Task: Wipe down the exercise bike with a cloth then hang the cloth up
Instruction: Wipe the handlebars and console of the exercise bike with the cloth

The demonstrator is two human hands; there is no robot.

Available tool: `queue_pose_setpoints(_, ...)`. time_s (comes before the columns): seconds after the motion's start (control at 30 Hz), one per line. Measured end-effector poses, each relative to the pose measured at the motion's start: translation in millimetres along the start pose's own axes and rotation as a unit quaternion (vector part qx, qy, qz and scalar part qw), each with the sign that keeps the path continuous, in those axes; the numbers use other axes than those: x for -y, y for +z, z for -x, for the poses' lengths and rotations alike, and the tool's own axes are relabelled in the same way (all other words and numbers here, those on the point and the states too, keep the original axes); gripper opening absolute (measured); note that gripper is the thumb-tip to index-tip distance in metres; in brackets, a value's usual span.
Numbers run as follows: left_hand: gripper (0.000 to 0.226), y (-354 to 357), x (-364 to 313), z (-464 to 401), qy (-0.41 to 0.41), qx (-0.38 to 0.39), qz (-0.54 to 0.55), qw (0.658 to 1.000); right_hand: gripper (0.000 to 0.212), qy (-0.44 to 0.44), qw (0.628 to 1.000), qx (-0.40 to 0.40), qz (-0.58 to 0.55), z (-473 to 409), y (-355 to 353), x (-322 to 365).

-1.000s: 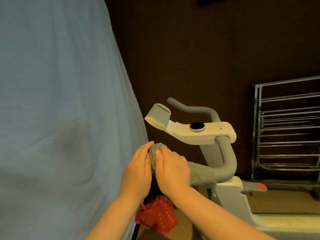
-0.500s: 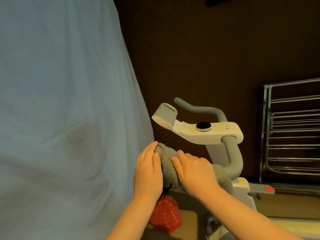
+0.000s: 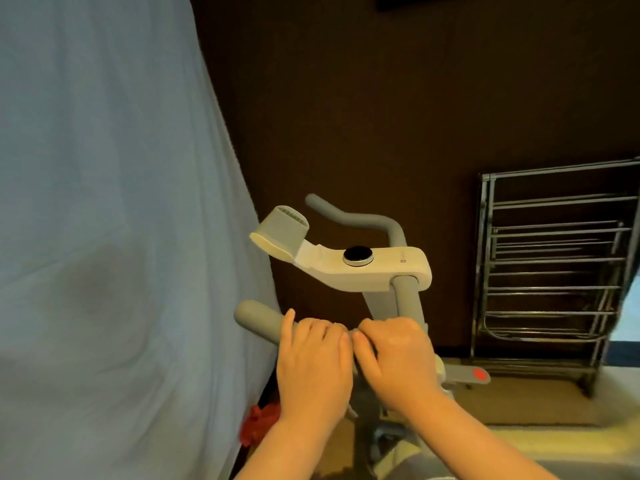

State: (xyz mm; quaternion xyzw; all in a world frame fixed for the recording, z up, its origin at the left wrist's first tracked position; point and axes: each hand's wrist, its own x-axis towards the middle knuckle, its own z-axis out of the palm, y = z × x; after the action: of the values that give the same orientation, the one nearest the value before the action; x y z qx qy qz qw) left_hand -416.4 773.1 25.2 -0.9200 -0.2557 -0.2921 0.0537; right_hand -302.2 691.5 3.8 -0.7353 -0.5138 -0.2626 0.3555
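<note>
Both hands [image 3: 349, 358] side by side on the bike's grey handlebar [image 3: 258, 317]

Dark wall [image 3: 346, 98], pale blue sheet [image 3: 104, 202], metal rack [image 3: 554, 258].

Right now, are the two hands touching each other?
Touching. The head view shows the left hand and right hand meeting at their thumbs over the near handlebar.

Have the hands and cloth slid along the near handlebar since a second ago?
Yes. Both hands, left hand and right hand, slid from the near handlebar tip toward the bike's stem; the tip now shows bare.
</note>
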Motion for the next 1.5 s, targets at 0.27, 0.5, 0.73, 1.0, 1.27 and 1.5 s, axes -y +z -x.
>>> queue_pose_setpoints(0.27,0.033,9.9,-46.2,-26.1,-0.039,0.092,-0.008,0.995,0.044,-0.189,0.972,0.079,-0.117,-9.7,-7.8,-74.2)
queue_pose_setpoints(0.5,0.032,7.6,-63.0,-41.4,-0.172,0.112,-0.013,0.979,0.043,-0.195,0.957,0.063,-0.206,-4.6,-1.0,-79.4)
queue_pose_setpoints(0.73,0.041,12.6,-91.5,-52.0,-0.248,0.112,-0.034,0.962,0.038,-0.133,0.964,0.117,-0.199,-41.2,6.7,-122.3)
queue_pose_setpoints(1.0,0.035,24.2,-117.4,-67.7,-0.32,0.119,-0.03,0.94,0.038,-0.244,0.929,0.221,-0.169,-60.1,-3.5,-153.0)
queue_pose_setpoints(1.27,0.026,27.6,-111.2,-82.1,-0.348,0.05,0.191,0.917,0.027,-0.085,0.959,0.135,-0.235,-68.7,-10.7,-138.3)
queue_pose_setpoints(1.5,0.029,20.0,-94.2,-63.0,-0.354,0.141,-0.053,0.923,0.034,-0.19,0.937,0.172,-0.238,-63.0,14.3,-146.9)
